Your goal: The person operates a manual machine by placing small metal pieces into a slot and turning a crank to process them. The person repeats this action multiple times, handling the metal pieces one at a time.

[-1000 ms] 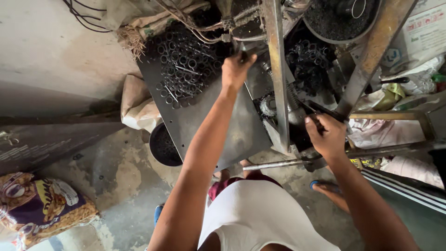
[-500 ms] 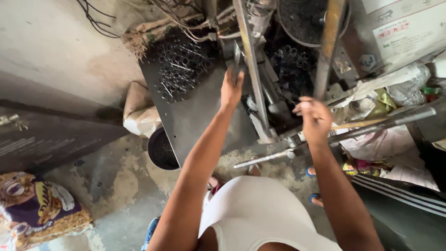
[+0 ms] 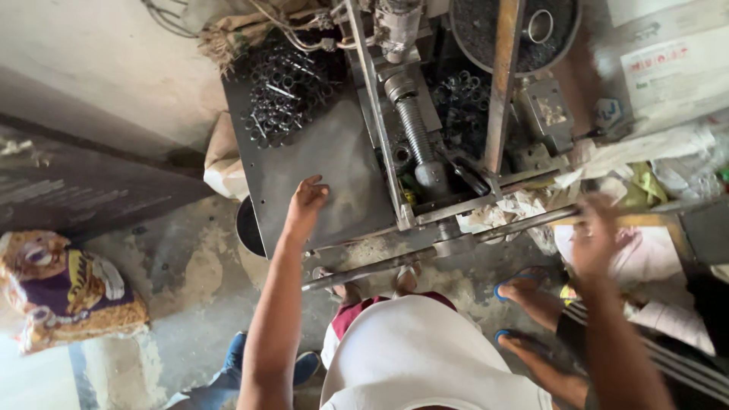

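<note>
Left hand (image 3: 307, 203) rests flat on the bare near part of the steel tabletop (image 3: 334, 163), fingers apart and empty; the pile of dark metal rings (image 3: 282, 89) sits at the far end, well apart from it, apparently none drawn toward the press screw (image 3: 414, 129) yet. Right hand (image 3: 596, 231) is motion-blurred by the long lever bar (image 3: 471, 239), can't tell if the fingers are clamped on it. Open room only on the tabletop's near half; frame upright (image 3: 376, 106) hems the right edge, feet crowd the floor below.

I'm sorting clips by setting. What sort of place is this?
Probably a small metalworking workshop: a hand-worked screw press with a long lever bar, a steel tray heaped with small dark metal rings, and a rough concrete floor.
</note>
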